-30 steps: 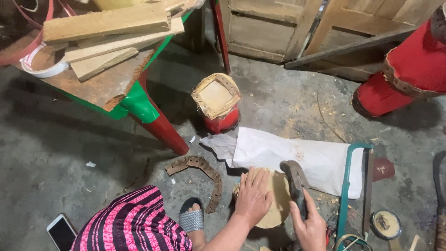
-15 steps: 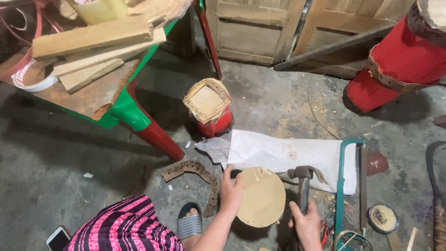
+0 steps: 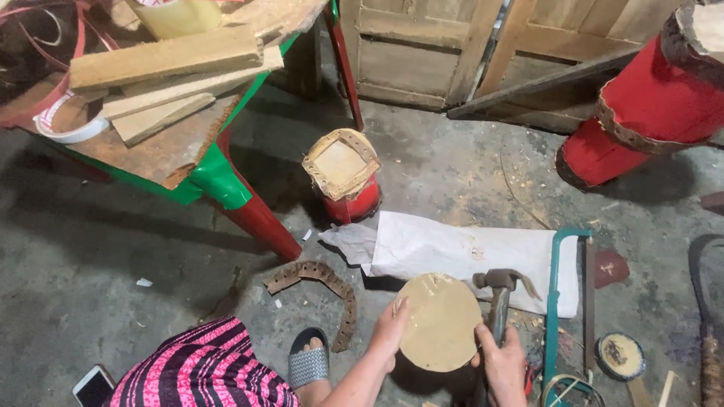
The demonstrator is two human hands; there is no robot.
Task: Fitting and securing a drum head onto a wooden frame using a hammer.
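Drums first: I see a big red drum (image 3: 648, 105) lying tilted at top right, against wooden doors (image 3: 452, 45). Table (image 3: 151, 151) with green edge and red leg at top left, wood planks (image 3: 166, 60) stacked on it. White sack (image 3: 452, 252) flat on the concrete floor, small red drum (image 3: 343, 177) upright just beyond it. Teal-framed hacksaw (image 3: 558, 301) lies right of the sack. Curved leather strip (image 3: 324, 283) with punched holes sits left of it, near my sandalled foot (image 3: 308, 365). Round tan disc (image 3: 440, 322) at bottom centre, overlapping the sack's near edge. My left hand (image 3: 390, 335) grips the disc's left rim, fingers curled on it. My right hand (image 3: 504, 362) is closed round the handle of a hammer (image 3: 498, 290), head just beside the disc's upper right edge. Phone (image 3: 94, 386) at bottom left.
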